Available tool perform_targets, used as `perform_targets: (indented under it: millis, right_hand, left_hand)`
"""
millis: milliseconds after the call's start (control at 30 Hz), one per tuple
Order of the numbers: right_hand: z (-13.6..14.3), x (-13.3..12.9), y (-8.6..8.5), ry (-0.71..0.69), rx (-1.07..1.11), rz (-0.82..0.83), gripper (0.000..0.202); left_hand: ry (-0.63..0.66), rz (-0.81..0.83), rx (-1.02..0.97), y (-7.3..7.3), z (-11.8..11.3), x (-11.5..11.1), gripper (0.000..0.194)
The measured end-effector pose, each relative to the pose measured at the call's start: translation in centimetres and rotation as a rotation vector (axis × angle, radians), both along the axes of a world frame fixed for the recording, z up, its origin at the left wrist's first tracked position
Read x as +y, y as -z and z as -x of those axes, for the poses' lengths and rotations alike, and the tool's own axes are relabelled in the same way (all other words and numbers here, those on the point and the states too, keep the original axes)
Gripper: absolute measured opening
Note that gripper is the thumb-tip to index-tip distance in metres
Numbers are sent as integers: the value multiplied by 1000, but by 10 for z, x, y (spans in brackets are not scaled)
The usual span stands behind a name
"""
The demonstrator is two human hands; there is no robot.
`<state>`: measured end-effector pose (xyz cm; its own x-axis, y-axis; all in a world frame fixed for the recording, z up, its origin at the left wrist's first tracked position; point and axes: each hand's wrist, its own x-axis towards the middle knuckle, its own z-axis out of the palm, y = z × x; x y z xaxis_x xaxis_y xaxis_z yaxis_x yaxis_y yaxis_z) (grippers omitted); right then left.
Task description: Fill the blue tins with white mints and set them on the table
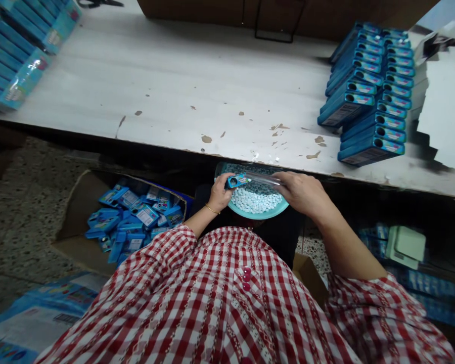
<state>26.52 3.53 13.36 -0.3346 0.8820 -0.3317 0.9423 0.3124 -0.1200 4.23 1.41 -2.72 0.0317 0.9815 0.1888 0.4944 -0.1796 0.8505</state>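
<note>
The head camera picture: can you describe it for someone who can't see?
The left hand holds a small blue box and the right hand a clear plastic tube pointed toward it, above a round turquoise bowl of small white pellets. A brown cardboard box of blue packs sits at left; rows of similar packs stand on the scuffed white table.

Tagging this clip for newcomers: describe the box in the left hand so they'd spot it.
Find the white table, then the turquoise bowl of pale pellets below its near edge. Over the bowl's left side, the left hand holds the small blue box, the only one in a hand.
</note>
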Motion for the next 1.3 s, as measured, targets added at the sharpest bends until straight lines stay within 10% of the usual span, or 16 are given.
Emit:
perform_targets:
  millis: [367,800,1133,1300]
  right_hand:
    - [-45,-16,110,200,22,155,34]
    - [-59,-26,105,292,245,99,33]
    - [-9,-8,164,238,63,317,35]
    - [-44,-12,146,265,469,317,31]
  left_hand:
    - [-12,-63,52,-14,23,-4,33]
    - [-36,197,-626,5,-5,1,49]
    - [-163,132,-347,-9,16,-1,40]
    - [-140,86,-180,-15,33,-4,35]
